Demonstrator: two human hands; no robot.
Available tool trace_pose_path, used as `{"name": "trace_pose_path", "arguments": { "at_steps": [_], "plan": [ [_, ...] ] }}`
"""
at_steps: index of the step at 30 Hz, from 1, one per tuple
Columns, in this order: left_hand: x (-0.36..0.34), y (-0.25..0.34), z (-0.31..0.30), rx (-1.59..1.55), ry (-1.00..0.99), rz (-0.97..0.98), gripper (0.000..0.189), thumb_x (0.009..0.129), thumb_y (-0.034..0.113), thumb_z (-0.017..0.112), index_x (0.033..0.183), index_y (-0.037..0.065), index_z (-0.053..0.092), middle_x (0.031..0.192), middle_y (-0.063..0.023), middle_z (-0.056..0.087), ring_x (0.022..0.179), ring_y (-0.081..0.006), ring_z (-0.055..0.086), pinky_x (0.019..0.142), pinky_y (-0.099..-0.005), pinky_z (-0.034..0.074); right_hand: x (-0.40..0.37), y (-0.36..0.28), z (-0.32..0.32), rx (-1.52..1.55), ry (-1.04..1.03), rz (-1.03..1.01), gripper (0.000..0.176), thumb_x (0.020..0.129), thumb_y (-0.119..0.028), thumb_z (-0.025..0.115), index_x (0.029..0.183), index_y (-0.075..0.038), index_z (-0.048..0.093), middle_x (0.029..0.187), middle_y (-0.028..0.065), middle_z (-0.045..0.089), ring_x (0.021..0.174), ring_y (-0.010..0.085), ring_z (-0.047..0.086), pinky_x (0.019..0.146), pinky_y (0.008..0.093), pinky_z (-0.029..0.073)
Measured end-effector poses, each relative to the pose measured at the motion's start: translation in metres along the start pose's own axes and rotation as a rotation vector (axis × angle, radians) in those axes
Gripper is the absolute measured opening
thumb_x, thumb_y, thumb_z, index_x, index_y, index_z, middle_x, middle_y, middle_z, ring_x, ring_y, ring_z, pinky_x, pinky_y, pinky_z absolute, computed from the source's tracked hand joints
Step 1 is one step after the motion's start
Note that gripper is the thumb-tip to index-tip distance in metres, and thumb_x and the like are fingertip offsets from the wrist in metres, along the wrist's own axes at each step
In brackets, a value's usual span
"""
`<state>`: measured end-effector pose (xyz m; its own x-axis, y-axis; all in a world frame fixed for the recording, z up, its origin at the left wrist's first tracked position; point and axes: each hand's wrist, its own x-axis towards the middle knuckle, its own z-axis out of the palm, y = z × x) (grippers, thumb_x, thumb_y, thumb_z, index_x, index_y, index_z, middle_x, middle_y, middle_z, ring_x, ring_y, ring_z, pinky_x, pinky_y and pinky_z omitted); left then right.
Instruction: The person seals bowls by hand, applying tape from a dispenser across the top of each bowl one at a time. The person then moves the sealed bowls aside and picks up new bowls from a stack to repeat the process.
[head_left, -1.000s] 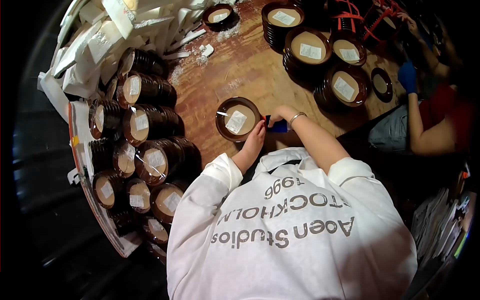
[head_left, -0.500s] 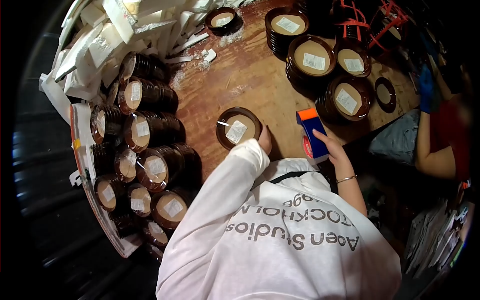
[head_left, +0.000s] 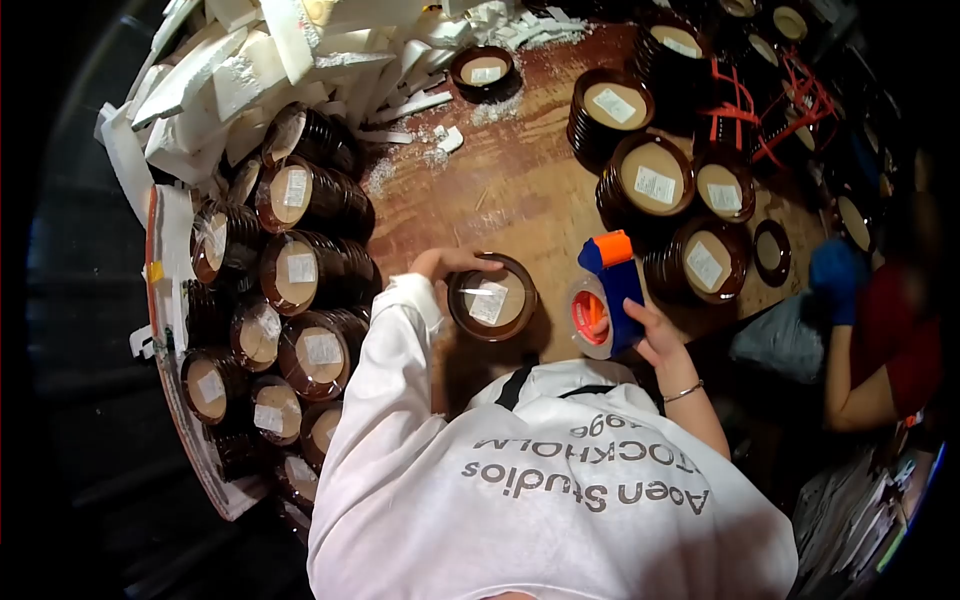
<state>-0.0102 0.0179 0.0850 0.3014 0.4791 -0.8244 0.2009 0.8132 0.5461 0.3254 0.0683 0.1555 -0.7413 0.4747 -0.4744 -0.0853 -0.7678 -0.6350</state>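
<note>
In front of my body is a round brown-rimmed dish [head_left: 513, 318] with a beige centre and a white label; a shiny clear strip lies across its face. My left hand [head_left: 452, 263] grips its far left edge, fingers over the rim. To the right, my right hand [head_left: 655, 333] is closed around a blue tape dispenser [head_left: 626, 300] with an orange head. The clear tape roll with its orange hub faces the dish. Some of the right fingers show through the hub, and the dispenser is held apart from the dish.
Taped stacks of similar dishes [head_left: 300, 268] lie on their sides at left. Upright stacks [head_left: 655, 172] stand at right, some tied with red strapping [head_left: 735, 108]. White foam pieces [head_left: 215, 95] fill the back left. A co-worker's blue-gloved hand [head_left: 838, 280] is at right.
My left hand has gone from the dish's near right side to its far left rim. My right hand has turned the dispenser, so its tape roll shows more. The whole view has shifted slightly.
</note>
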Motion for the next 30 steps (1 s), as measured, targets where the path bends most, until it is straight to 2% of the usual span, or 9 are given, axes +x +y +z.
{"name": "trace_pose_path", "arguments": {
  "at_steps": [3,5,9,17,19,21,23,26,30],
  "plan": [
    [0.015,-0.040,-0.009,-0.210,0.127,0.059,0.043,0.082,0.041,0.051,0.111,0.009,0.050,0.092,0.0031,0.055,0.077,-0.0069,0.049,0.061,-0.0230,0.044,0.012,-0.010,0.023,-0.018,-0.060,-0.009,0.045,0.077,-0.024,0.057,0.110,0.002,0.041,0.089,0.0176,0.060,0.076,0.0194,0.059,0.071,0.0279,0.047],
    [-0.017,-0.037,0.013,-0.381,0.244,0.021,0.048,0.082,0.046,0.048,0.113,0.009,0.047,0.098,-0.0036,0.055,0.085,-0.0136,0.053,0.066,-0.0293,0.047,0.019,-0.018,0.030,-0.070,-0.171,0.013,0.043,0.076,-0.022,0.058,0.108,0.002,0.043,0.087,0.0158,0.061,0.077,0.0186,0.059,0.072,0.0281,0.047],
    [0.042,-0.107,0.053,-0.918,0.660,0.374,0.057,0.079,0.054,0.045,0.114,0.008,0.046,0.107,-0.0101,0.053,0.090,-0.0235,0.055,0.069,-0.0397,0.049,0.034,-0.028,0.046,-0.273,-0.200,-0.053,0.043,0.071,-0.024,0.064,0.103,-0.001,0.049,0.084,0.0078,0.058,0.075,0.0144,0.057,0.070,0.0255,0.046],
    [0.056,-0.109,0.088,-1.286,0.773,0.251,0.067,0.078,0.060,0.041,0.118,0.006,0.040,0.111,-0.0120,0.050,0.097,-0.0272,0.051,0.077,-0.0434,0.044,0.032,-0.035,0.081,-0.624,-0.296,-0.127,0.045,0.062,-0.012,0.072,0.102,-0.002,0.052,0.091,0.0017,0.056,0.081,0.0088,0.052,0.074,0.0232,0.042],
    [0.001,-0.073,0.098,-0.847,1.524,0.545,0.070,0.076,0.049,0.055,0.117,-0.004,0.035,0.110,-0.0173,0.048,0.097,-0.0248,0.050,0.085,-0.0342,0.038,0.026,-0.037,0.092,-0.669,-0.312,-0.154,0.048,0.061,-0.010,0.073,0.103,-0.002,0.051,0.092,0.0019,0.056,0.081,0.0087,0.052,0.073,0.0226,0.043],
    [-0.080,-0.025,0.106,-0.826,0.981,1.112,0.057,0.078,0.038,0.057,0.112,-0.005,0.039,0.103,-0.0142,0.051,0.093,-0.0210,0.051,0.084,-0.0289,0.038,0.015,-0.036,0.098,-0.694,-0.322,-0.110,0.049,0.062,-0.011,0.073,0.104,-0.001,0.051,0.092,0.0020,0.056,0.081,0.0085,0.052,0.072,0.0220,0.042],
    [-0.129,0.003,0.113,-0.493,0.645,1.253,0.038,0.080,0.027,0.056,0.103,-0.003,0.048,0.095,-0.0103,0.054,0.088,-0.0150,0.051,0.080,-0.0263,0.039,0.013,-0.034,0.097,-0.712,-0.344,-0.095,0.049,0.062,-0.012,0.073,0.104,0.000,0.051,0.092,0.0022,0.056,0.082,0.0084,0.051,0.072,0.0219,0.042],
    [-0.163,0.025,0.126,-0.045,0.753,1.103,0.033,0.081,0.029,0.055,0.095,0.000,0.053,0.093,-0.0077,0.055,0.085,-0.0132,0.051,0.078,-0.0259,0.039,0.009,-0.032,0.099,-0.782,-0.359,-0.066,0.049,0.062,-0.013,0.073,0.104,-0.001,0.051,0.092,0.0023,0.056,0.082,0.0085,0.051,0.072,0.0220,0.042],
    [-0.162,0.033,0.133,-0.058,0.724,1.028,0.018,0.080,0.016,0.056,0.088,0.000,0.055,0.085,-0.0051,0.057,0.077,-0.0094,0.052,0.070,-0.0224,0.040,0.001,-0.031,0.100,-0.796,-0.388,-0.104,0.050,0.061,-0.013,0.073,0.104,-0.001,0.051,0.091,0.0021,0.056,0.080,0.0081,0.052,0.072,0.0217,0.042]
  ]
}}
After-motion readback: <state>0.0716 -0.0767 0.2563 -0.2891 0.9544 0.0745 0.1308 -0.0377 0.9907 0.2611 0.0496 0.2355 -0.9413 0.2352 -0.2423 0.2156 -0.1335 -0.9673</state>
